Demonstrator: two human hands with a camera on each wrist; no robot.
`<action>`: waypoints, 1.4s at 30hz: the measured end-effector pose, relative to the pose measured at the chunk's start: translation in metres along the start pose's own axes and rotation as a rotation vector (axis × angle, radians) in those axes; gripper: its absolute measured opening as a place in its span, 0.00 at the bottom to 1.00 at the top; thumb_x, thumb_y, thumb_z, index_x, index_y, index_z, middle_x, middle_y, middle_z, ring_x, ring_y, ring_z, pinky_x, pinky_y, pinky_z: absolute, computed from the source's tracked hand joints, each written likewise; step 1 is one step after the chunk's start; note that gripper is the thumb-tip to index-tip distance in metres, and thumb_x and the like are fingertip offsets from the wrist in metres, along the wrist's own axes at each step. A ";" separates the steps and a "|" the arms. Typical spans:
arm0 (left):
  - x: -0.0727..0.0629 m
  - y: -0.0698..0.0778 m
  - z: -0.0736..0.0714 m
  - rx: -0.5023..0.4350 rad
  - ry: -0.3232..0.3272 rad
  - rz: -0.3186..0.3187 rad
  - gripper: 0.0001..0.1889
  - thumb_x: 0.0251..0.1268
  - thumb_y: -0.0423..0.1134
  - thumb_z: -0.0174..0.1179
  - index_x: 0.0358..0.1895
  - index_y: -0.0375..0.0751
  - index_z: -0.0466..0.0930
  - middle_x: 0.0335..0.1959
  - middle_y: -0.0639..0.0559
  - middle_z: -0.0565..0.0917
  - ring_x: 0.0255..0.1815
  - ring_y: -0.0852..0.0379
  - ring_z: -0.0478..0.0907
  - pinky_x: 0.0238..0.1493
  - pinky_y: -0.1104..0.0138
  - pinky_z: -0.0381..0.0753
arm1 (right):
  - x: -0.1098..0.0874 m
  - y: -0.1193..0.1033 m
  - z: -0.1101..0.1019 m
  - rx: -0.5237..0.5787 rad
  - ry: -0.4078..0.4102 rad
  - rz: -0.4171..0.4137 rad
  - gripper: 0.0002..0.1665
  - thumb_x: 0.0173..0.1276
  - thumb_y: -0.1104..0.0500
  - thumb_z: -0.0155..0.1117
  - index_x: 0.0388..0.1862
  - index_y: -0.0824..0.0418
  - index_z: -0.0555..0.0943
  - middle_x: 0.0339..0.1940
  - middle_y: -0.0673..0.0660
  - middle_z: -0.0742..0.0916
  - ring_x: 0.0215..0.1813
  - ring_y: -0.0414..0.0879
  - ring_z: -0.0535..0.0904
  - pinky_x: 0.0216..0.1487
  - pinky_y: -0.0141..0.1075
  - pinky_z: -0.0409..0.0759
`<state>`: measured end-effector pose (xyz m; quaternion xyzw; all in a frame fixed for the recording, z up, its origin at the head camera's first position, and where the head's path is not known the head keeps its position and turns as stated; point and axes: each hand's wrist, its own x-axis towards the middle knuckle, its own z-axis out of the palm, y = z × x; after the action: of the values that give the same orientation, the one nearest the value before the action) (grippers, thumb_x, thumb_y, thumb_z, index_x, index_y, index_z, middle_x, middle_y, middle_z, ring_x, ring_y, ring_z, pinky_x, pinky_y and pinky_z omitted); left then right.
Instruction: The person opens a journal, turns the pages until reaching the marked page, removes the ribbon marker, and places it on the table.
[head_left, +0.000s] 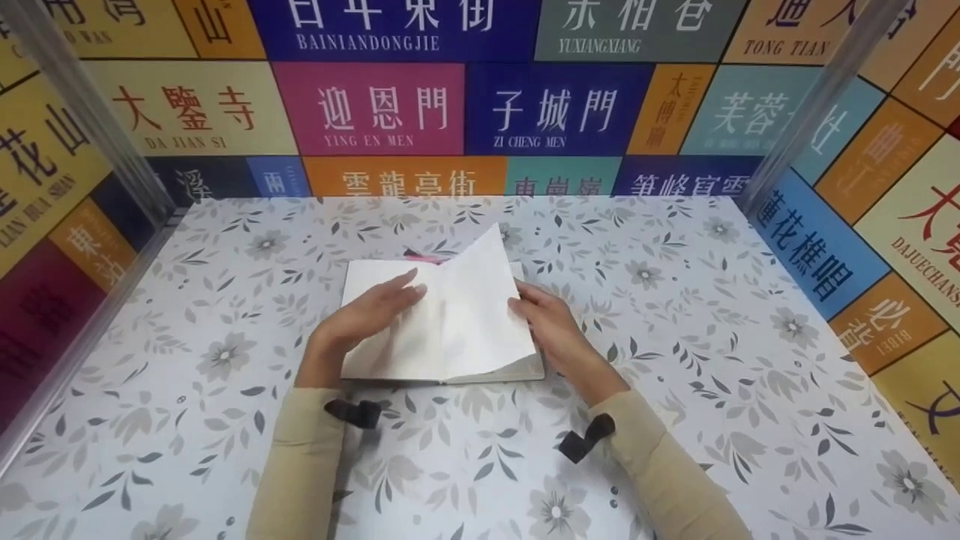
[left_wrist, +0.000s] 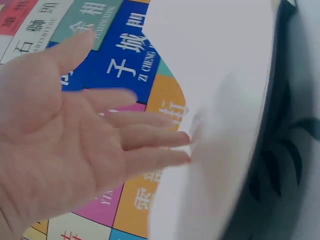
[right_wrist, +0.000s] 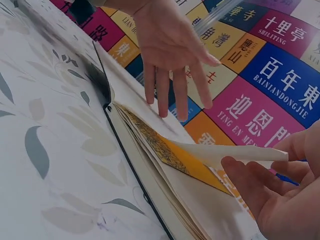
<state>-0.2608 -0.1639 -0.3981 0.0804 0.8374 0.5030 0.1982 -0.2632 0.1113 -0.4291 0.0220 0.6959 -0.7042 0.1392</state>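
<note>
An open notebook (head_left: 390,352) with blank cream pages and a dark cover lies on the table. My left hand (head_left: 371,311) is over its left page, fingers extended; in the left wrist view that hand (left_wrist: 75,135) has its palm showing and its fingertips at the paper. With my right hand (head_left: 551,322) I pinch the outer edge of a lifted page (head_left: 487,307), which slants up over the right half. Beneath this page, the right wrist view shows a yellow-orange patterned sheet (right_wrist: 195,170) between the leaves. A bit of pink (head_left: 424,258) peeks out at the notebook's top edge.
The table (head_left: 225,420) wears a white cover printed with grey flowers and leaves. Colourful panels with Chinese lettering (head_left: 375,109) rise behind it and at both sides. Clear corner posts (head_left: 802,112) stand at the back. Dark straps (head_left: 589,439) hang at both sleeve cuffs.
</note>
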 end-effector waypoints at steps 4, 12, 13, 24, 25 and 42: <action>0.000 0.005 -0.002 -0.293 0.025 0.006 0.40 0.78 0.59 0.45 0.83 0.48 0.40 0.84 0.43 0.48 0.81 0.38 0.54 0.78 0.48 0.63 | -0.008 -0.002 0.007 -0.031 -0.145 -0.094 0.32 0.80 0.55 0.51 0.79 0.59 0.61 0.79 0.56 0.69 0.76 0.52 0.69 0.75 0.44 0.70; 0.005 0.020 0.009 -0.544 0.153 -0.018 0.39 0.78 0.55 0.47 0.83 0.55 0.37 0.83 0.43 0.52 0.79 0.38 0.61 0.66 0.52 0.79 | -0.023 -0.005 0.026 -0.245 -0.261 -0.240 0.34 0.78 0.55 0.54 0.79 0.56 0.61 0.80 0.59 0.67 0.80 0.55 0.64 0.78 0.49 0.65; 0.006 0.022 0.011 -0.571 0.168 -0.018 0.39 0.78 0.55 0.48 0.83 0.56 0.38 0.83 0.43 0.53 0.78 0.38 0.62 0.64 0.52 0.81 | -0.024 -0.004 0.029 -0.271 -0.258 -0.242 0.34 0.78 0.54 0.55 0.79 0.55 0.62 0.80 0.58 0.68 0.80 0.54 0.63 0.78 0.49 0.66; 0.016 0.031 0.041 -0.575 0.244 0.048 0.44 0.75 0.42 0.55 0.82 0.61 0.34 0.81 0.41 0.57 0.73 0.39 0.70 0.51 0.57 0.88 | -0.032 0.002 0.042 -0.404 -0.282 -0.311 0.33 0.78 0.56 0.56 0.79 0.57 0.62 0.82 0.55 0.63 0.83 0.53 0.56 0.78 0.51 0.65; 0.016 0.032 0.043 -0.558 0.252 0.051 0.44 0.75 0.39 0.55 0.82 0.62 0.34 0.81 0.41 0.57 0.73 0.40 0.71 0.50 0.57 0.89 | -0.032 0.002 0.043 -0.411 -0.287 -0.317 0.33 0.78 0.56 0.56 0.79 0.57 0.62 0.82 0.56 0.63 0.83 0.53 0.56 0.78 0.52 0.65; 0.004 0.020 0.008 -0.288 0.386 -0.119 0.28 0.69 0.29 0.54 0.73 0.42 0.69 0.72 0.40 0.73 0.58 0.51 0.80 0.55 0.64 0.86 | -0.027 0.005 0.031 -0.402 -0.304 -0.354 0.29 0.76 0.57 0.58 0.73 0.60 0.70 0.79 0.59 0.68 0.81 0.55 0.61 0.76 0.48 0.70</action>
<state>-0.2628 -0.1468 -0.3848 -0.0960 0.7825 0.6108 0.0732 -0.2314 0.0849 -0.4271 -0.2333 0.7854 -0.5610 0.1183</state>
